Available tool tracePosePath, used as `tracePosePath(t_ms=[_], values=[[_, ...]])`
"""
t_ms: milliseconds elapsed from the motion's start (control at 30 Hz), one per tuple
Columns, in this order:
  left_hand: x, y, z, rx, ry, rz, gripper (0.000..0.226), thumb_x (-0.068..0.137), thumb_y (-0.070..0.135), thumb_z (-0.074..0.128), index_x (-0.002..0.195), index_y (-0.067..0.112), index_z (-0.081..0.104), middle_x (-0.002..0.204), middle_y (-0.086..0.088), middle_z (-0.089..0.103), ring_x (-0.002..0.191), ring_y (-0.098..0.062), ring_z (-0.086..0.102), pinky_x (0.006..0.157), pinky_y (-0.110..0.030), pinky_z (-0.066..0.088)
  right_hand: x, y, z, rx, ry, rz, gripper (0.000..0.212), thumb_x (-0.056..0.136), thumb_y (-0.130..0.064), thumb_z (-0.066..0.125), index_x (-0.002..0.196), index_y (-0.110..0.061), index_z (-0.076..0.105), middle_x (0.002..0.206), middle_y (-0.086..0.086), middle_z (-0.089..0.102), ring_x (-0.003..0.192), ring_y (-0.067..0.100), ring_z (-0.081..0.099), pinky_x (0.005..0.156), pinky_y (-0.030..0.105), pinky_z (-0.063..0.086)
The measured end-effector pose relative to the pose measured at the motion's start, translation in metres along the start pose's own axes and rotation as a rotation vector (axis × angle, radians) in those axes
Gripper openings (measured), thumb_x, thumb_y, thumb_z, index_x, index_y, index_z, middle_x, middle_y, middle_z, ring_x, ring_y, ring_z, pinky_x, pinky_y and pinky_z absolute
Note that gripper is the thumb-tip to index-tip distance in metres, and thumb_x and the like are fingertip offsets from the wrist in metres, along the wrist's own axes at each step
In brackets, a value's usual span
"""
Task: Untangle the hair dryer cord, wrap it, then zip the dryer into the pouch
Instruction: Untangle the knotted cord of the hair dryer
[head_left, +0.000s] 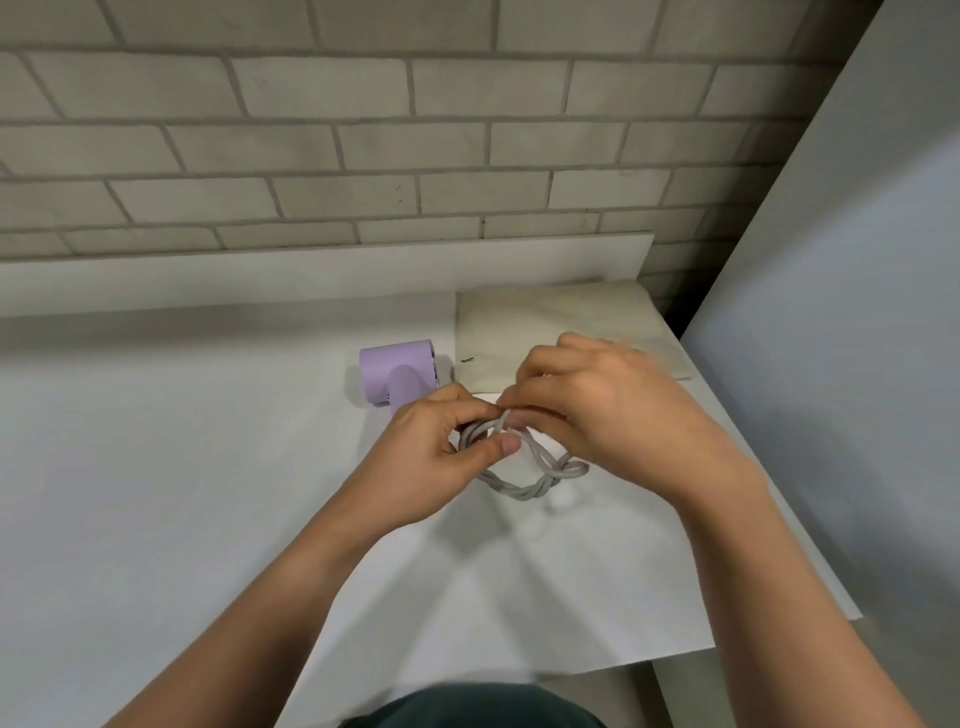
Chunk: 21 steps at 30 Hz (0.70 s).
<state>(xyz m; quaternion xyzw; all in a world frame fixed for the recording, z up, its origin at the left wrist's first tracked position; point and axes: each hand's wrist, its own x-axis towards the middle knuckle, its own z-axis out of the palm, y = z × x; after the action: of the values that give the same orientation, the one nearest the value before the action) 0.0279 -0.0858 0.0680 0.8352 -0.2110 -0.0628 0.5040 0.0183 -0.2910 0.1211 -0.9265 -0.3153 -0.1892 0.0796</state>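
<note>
Cord (519, 488), grey and twisted into loops, is pinched in the curled fingers (506, 445) of my left hand (431, 462) and right hand (597, 415) over the surface (156, 467), its ends hidden beneath them, the lilac dryer (397, 374) partly behind my left knuckles, beside the pouch (561, 322).

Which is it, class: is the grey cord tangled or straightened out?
Tangled. The cord winds round itself in a twisted loop, and both the left hand and the right hand pinch it.
</note>
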Motion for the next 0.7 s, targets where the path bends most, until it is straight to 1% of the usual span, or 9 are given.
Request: tracePosePath(t_ms=[67, 167, 200, 267, 367, 433, 500, 600, 700], values=[[0.000, -0.003, -0.001, -0.014, 0.002, -0.005, 0.014, 0.087, 0.036, 0.080, 0.097, 0.042, 0.072, 0.091, 0.005, 0.055, 0.077, -0.008, 0.055, 0.068, -0.031, 0.049, 0.001, 0.002, -0.006, 0.050, 0.118, 0.090, 0.031, 0.099, -0.045, 0.053, 0.103, -0.028, 0.079, 0.095, -0.009, 0.070, 0.082, 0.023, 0.063, 0.061, 0.042, 0.054], [-0.003, -0.005, -0.001, -0.056, 0.021, -0.009, 0.010, 0.091, 0.028, 0.077, 0.091, 0.037, 0.073, 0.088, 0.012, 0.056, 0.079, -0.013, 0.059, 0.074, -0.048, 0.056, 0.001, 0.008, -0.015, 0.178, 0.367, 0.248, 0.021, 0.101, -0.036, 0.065, 0.107, -0.021, 0.078, 0.099, -0.006, 0.072, 0.084, 0.017, 0.064, 0.070, 0.041, 0.055], [-0.003, -0.005, -0.001, -0.058, 0.032, -0.006, 0.008, 0.092, 0.026, 0.076, 0.089, 0.034, 0.074, 0.087, 0.012, 0.056, 0.075, -0.011, 0.060, 0.074, -0.047, 0.056, 0.002, 0.010, -0.017, 0.199, 0.429, 0.290, 0.020, 0.102, -0.033, 0.066, 0.107, -0.019, 0.078, 0.099, -0.006, 0.072, 0.080, 0.009, 0.060, 0.071, 0.034, 0.054], [-0.003, 0.000, -0.001, -0.074, 0.068, 0.014, 0.009, 0.093, 0.024, 0.074, 0.088, 0.030, 0.075, 0.088, 0.006, 0.056, 0.066, -0.006, 0.059, 0.066, -0.031, 0.054, 0.003, 0.012, -0.016, 0.230, 0.478, 0.362, 0.020, 0.102, -0.033, 0.066, 0.108, -0.018, 0.078, 0.096, -0.010, 0.070, 0.070, 0.000, 0.051, 0.070, 0.022, 0.047], [0.000, 0.007, -0.002, -0.084, 0.078, 0.014, 0.011, 0.094, 0.019, 0.072, 0.090, 0.029, 0.075, 0.089, -0.005, 0.056, 0.057, -0.006, 0.058, 0.058, -0.011, 0.045, 0.001, 0.010, -0.011, 0.118, 0.311, 0.492, 0.022, 0.103, -0.035, 0.061, 0.114, -0.023, 0.075, 0.104, -0.007, 0.072, 0.077, 0.014, 0.062, 0.072, 0.036, 0.052], [0.001, 0.004, -0.001, -0.064, 0.053, -0.003, 0.008, 0.094, 0.021, 0.073, 0.092, 0.028, 0.077, 0.090, -0.005, 0.058, 0.056, -0.008, 0.060, 0.059, -0.014, 0.047, 0.002, 0.005, -0.011, -0.044, 0.144, 0.494, 0.030, 0.100, -0.023, 0.063, 0.129, -0.024, 0.068, 0.130, -0.004, 0.065, 0.099, 0.030, 0.068, 0.075, 0.043, 0.056], [0.003, -0.001, 0.001, -0.019, 0.029, -0.012, 0.007, 0.093, 0.025, 0.074, 0.096, 0.025, 0.080, 0.088, 0.000, 0.059, 0.065, -0.010, 0.061, 0.069, -0.028, 0.055, 0.006, -0.003, -0.017, -0.022, 0.046, 0.303, 0.053, 0.089, -0.004, 0.062, 0.139, -0.023, 0.061, 0.146, -0.003, 0.055, 0.112, 0.033, 0.065, 0.077, 0.048, 0.060], [0.002, -0.005, 0.004, 0.040, 0.009, -0.009, 0.009, 0.094, 0.027, 0.073, 0.093, 0.021, 0.079, 0.089, 0.000, 0.060, 0.074, -0.014, 0.061, 0.075, -0.043, 0.057, 0.012, -0.020, -0.024, 0.107, -0.169, 0.054, 0.054, 0.086, -0.004, 0.051, 0.133, -0.028, 0.065, 0.134, -0.009, 0.063, 0.104, 0.026, 0.059, 0.077, 0.048, 0.057], [0.002, -0.005, 0.004, 0.042, 0.029, 0.014, 0.009, 0.094, 0.029, 0.073, 0.094, 0.022, 0.079, 0.087, 0.000, 0.059, 0.076, -0.015, 0.060, 0.071, -0.041, 0.057, 0.014, -0.024, -0.016, 0.006, -0.363, 0.119, 0.029, 0.101, -0.021, 0.053, 0.124, -0.033, 0.066, 0.116, -0.011, 0.063, 0.104, 0.020, 0.054, 0.079, 0.043, 0.055]])
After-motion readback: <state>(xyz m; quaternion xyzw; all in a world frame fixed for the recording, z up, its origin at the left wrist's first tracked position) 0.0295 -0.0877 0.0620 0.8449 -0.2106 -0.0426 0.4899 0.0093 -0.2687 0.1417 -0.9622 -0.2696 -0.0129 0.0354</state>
